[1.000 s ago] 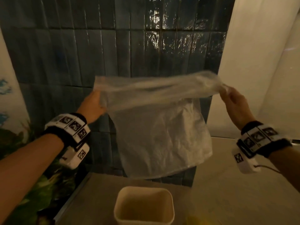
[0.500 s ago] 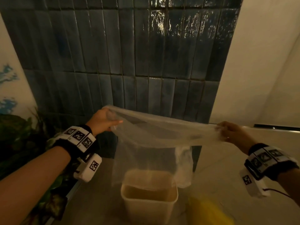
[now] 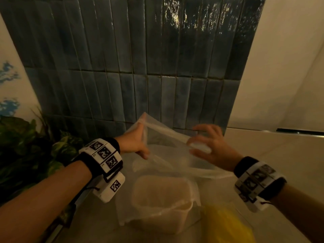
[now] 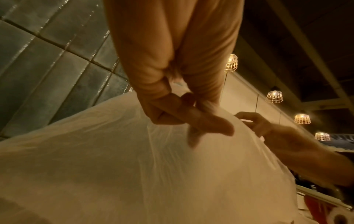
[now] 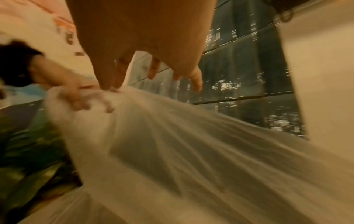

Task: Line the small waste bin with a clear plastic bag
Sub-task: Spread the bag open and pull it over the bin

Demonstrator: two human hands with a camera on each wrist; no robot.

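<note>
Bag (image 3: 168,155): we held its mouth open just above the bin (image 3: 175,225), the lower film draped over the bin's top and front.
Bin: it stood on the counter (image 3: 280,163) beneath our hands.
Left hand (image 3: 133,142): thumb and forefinger pinched the bag's edge.
Right hand (image 3: 210,146): thumb and forefinger pinched the opposite edge (blurred), the other fingers spread.
Around: tiles (image 3: 140,67) behind, plant (image 3: 26,146) left.

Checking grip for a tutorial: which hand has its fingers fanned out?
The right hand: its fingers splay over the clear plastic bag, while the left hand curls its fingers round the rim.
</note>
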